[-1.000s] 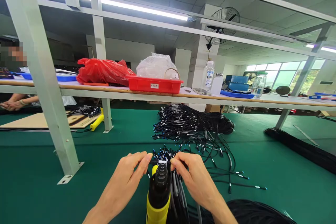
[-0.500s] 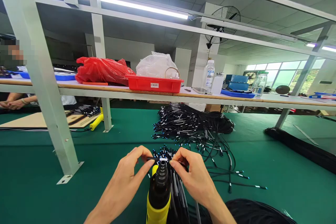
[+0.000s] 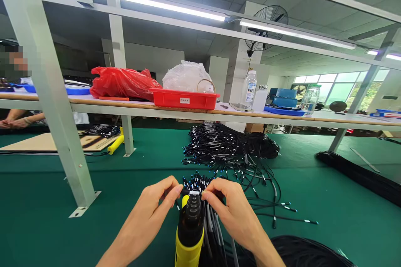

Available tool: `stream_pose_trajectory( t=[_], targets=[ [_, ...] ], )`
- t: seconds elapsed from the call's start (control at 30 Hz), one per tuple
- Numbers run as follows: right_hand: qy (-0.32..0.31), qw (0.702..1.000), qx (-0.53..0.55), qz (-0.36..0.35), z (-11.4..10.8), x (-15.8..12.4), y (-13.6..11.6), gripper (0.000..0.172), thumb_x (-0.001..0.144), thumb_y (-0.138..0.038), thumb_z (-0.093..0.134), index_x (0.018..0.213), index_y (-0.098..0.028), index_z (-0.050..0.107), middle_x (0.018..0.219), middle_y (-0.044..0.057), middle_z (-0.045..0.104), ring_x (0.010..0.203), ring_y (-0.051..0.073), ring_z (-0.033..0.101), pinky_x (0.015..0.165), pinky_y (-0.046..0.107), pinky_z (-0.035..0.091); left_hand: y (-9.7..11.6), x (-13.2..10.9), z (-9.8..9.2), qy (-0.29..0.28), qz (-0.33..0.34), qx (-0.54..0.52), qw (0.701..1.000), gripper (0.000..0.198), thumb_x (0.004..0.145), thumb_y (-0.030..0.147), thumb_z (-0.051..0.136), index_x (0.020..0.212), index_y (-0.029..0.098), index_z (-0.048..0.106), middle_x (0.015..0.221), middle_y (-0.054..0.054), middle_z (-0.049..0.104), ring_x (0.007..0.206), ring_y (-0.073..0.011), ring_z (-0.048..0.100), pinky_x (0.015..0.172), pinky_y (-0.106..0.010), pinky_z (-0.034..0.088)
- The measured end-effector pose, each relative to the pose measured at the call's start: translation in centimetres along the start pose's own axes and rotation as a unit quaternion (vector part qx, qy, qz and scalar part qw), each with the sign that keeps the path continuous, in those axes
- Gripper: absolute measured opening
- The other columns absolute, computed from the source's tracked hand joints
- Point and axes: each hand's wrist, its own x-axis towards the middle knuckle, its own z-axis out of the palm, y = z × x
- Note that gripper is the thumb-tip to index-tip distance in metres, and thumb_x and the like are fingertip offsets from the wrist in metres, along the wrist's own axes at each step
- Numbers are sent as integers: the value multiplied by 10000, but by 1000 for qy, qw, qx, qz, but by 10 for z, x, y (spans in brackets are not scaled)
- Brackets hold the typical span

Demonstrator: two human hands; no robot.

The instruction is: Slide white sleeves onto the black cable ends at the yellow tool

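A black cable with a white sleeve [image 3: 194, 192] is stretched level between my two hands, across the nozzle of a yellow and black heat gun [image 3: 189, 233] that stands upright. My left hand [image 3: 153, 212] pinches the cable's left end between thumb and forefinger. On the other side my right hand [image 3: 233, 212] pinches it just right of the white part. Behind and beneath the hands lies a bundle of black and grey cables [image 3: 214, 225] with blue tips. Farther back rests a large pile of similar cables [image 3: 219, 142].
A raised shelf [image 3: 188, 114] holds a red tray [image 3: 184, 99], a red bag [image 3: 123, 85] and bottles [image 3: 250, 87]. Its metal post [image 3: 59, 91] stands at left. Black cable coils lie at lower right [image 3: 307, 252] and far right [image 3: 360, 177]. Another person's hands [image 3: 19, 123] are at far left.
My left thumb has lifted slightly and the left fingertips have shifted a little on the cable. The white sleeve sits slightly lower and farther left over the nozzle.
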Motion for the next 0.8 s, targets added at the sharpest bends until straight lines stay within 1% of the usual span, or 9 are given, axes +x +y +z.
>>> stream_pose_trajectory(
  t=[0.27,0.33,0.43,0.53,0.67,0.73,0.8],
  targets=[
    [26,999,39,2,3,7,1,167,863,-157,544,713,-174,614,701,-13,583,654,126,507,592,228,356,1,2,4,-9,-11,-39,999,286,939,489,392,841,244,500,776,32,509,725,-161,449,614,-243,360],
    [26,999,39,0,3,6,1,174,866,-164,540,706,-173,607,694,-16,575,651,124,501,591,228,349,1,2,4,-5,-7,-39,999,300,941,496,387,826,241,492,772,34,502,721,-158,446,622,-245,355],
    [20,999,30,3,2,4,1,239,897,-224,525,671,-173,584,650,-28,547,627,118,467,585,232,324,1,1,3,-2,0,-41,999,373,949,522,350,743,226,449,708,41,460,669,-149,416,614,-249,334],
    [-2,999,49,8,1,2,0,278,915,-263,508,661,-173,577,628,-35,526,613,112,442,578,229,314,-2,0,2,-11,-8,-84,996,411,951,524,342,686,218,411,672,43,416,651,-144,400,605,-242,336],
    [-22,996,84,5,0,0,-2,262,916,-269,510,701,-170,621,659,-29,566,637,112,475,605,223,339,-3,-1,4,-7,-18,-140,990,425,946,512,359,647,212,396,673,39,414,663,-142,407,618,-234,359],
    [-15,996,83,4,0,0,-2,276,914,-286,514,688,-166,619,647,-28,556,624,111,465,588,222,336,-1,-1,4,-2,-12,-123,992,430,947,509,355,641,211,401,659,38,423,645,-140,405,601,-235,352],
    [5,997,82,7,-2,2,2,292,909,-318,517,684,-164,622,625,-28,537,600,112,446,555,225,323,1,-3,3,5,-6,-81,997,421,949,509,344,666,212,439,657,39,436,634,-140,409,575,-236,337]
  ],
)
